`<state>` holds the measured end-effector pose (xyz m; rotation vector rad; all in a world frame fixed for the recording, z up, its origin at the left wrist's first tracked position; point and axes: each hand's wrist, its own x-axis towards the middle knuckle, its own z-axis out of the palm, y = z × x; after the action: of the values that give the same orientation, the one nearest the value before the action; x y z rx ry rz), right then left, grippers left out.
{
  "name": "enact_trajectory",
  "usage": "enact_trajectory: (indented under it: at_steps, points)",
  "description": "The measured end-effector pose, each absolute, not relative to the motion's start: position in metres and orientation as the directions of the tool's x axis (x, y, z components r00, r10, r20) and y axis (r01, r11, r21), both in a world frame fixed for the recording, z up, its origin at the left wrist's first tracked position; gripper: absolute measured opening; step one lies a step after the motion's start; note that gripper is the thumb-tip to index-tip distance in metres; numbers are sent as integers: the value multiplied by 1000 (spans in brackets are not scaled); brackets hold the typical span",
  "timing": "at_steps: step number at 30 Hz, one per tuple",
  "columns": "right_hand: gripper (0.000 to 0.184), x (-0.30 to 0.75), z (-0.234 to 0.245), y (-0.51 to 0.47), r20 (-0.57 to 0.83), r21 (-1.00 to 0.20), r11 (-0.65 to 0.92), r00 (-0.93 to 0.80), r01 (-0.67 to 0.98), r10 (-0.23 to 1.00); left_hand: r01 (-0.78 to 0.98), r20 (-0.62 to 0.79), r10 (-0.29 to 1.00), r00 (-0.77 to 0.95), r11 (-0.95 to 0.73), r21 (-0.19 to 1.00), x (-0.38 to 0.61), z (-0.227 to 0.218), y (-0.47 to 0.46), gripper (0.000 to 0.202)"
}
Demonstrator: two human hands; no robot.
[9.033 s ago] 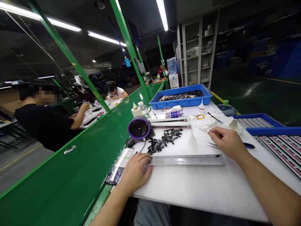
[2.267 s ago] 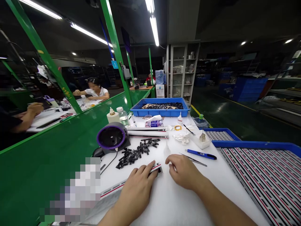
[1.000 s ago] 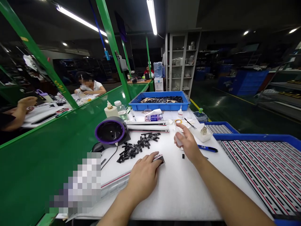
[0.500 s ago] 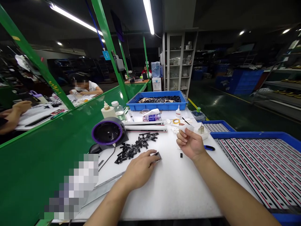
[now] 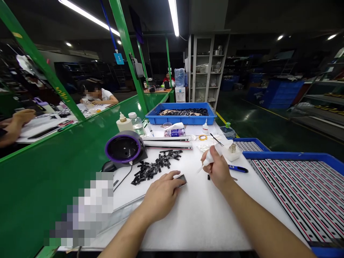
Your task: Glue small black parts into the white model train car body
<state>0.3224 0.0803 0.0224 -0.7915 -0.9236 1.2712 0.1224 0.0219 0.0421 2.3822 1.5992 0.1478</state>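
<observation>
Metal channel (image 5: 125,211) in left hand (image 5: 161,196)

A single camera, worn on the head, looks forward and down from above the near edge of the bench (image 5: 204,222). The left hand (image 5: 162,195), lower centre, and right hand (image 5: 218,166), right of centre, lie close to it. The wide view takes in a green partition (image 5: 40,186) at lower left, reaches back to a cabinet (image 5: 202,71) at upper centre, and catches a ceiling light (image 5: 174,18) along the top edge.
</observation>
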Motion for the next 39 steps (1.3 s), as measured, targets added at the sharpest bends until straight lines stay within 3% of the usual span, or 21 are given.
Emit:
enact_trajectory:
  at_steps: [3, 6, 11, 15, 18, 22, 26, 31, 33, 36, 39]
  points:
    - [54, 321, 20, 71, 241, -952, 252, 81, -172, 967, 903, 5, 920, 393, -387, 189, 128, 36, 15, 37]
    - [48, 321, 21, 62, 341, -940, 341, 24, 16, 940, 904, 65, 914, 401, -406, 136, 131, 29, 10, 36]
    - [43, 320, 18, 57, 484, -859, 489, -71, 152, 872, 905, 92, 914, 395, -404, 135, 132, 23, 9, 34]
    - [41, 318, 13, 58, 491, -850, 494, -64, 183, 869, 906, 88, 917, 388, -398, 147, 133, 22, 11, 33]
    - [41, 315, 14, 59, 423, -902, 422, -5, 93, 906, 903, 87, 918, 388, -397, 166, 132, 24, 12, 34]
    - [42, 318, 19, 69, 240, -911, 289, 193, -295, 951, 900, 40, 928, 370, -368, 234, 127, 31, 19, 35]
    - [28, 332, 25, 86, 29, -760, 80, 89, -645, 996, 888, -48, 931, 361, -327, 323, 121, 38, 28, 38]
    - [24, 345, 23, 100, -66, -716, -68, -30, -695, 997, 874, -78, 923, 376, -326, 361, 117, 41, 33, 37]
    - [30, 345, 19, 104, -41, -786, -29, 5, -617, 999, 868, -77, 919, 386, -334, 368, 116, 40, 34, 36]
    - [40, 343, 11, 110, 77, -963, 88, 53, -254, 996, 861, -66, 915, 398, -348, 370, 116, 40, 35, 36]
    - [37, 340, 5, 114, 157, -986, 155, 30, 55, 987, 866, -61, 919, 390, -343, 363, 116, 39, 34, 36]
